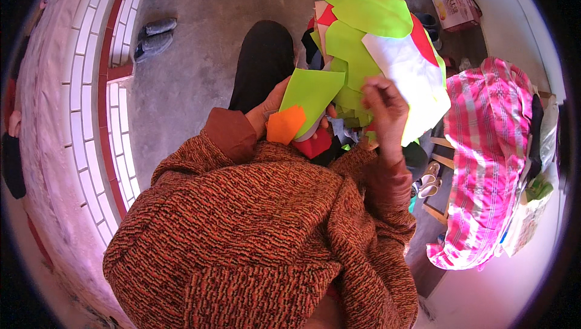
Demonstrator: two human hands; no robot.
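Note:
My left hand [273, 104] is closed on a flat lime-green piece [312, 90] that looks like felt or cloth. An orange piece [285, 124] lies against its lower left corner, and a red piece [316, 144] shows just below. To the right, my right hand [387, 106] is raised with thumb and fingers pinched together. Whatever it may hold is too small to make out. Beyond both hands spreads a large layered bundle of cut pieces: lime green [372, 8], white [407, 81] and red [423, 40]. It covers most of my lap on the right.
A pink plaid cloth [484, 159] drapes over furniture at the right, with light shoes [430, 179] beside it on the floor. A cardboard box [455, 6] stands at the far right. Grey slippers [156, 37] lie at the far left, near a white-tiled wall [85, 111].

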